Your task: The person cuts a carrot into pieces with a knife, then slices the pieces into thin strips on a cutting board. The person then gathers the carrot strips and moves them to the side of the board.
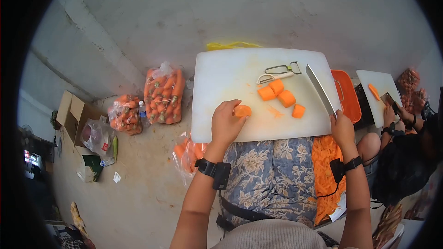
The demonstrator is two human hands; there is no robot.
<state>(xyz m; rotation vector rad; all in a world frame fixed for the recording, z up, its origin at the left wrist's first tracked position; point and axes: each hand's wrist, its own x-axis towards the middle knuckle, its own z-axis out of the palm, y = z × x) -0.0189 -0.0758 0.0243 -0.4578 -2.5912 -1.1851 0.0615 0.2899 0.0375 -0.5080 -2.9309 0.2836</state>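
Note:
My left hand (pixel 227 121) is closed around a short carrot piece (pixel 242 110) near the front of the white cutting board (pixel 217 74). At the board's right side, my right hand (pixel 342 128) grips the handle of a knife (pixel 319 87), its wide blade pointing away from me over the board. Several cut carrot chunks (pixel 286 98) lie between the two hands. Behind them rest a dark-framed peeler (pixel 279 69) and a white-handled peeler (pixel 277 77). Small orange scraps are scattered on the board.
An orange basin (pixel 346 94) stands right of the board; carrot shavings (pixel 325 175) lie below it. Farther right, another person (pixel 401 157) works at a second board (pixel 376 83). Bags of carrots (pixel 164 94) and a cardboard box (pixel 76 113) are on the floor at left.

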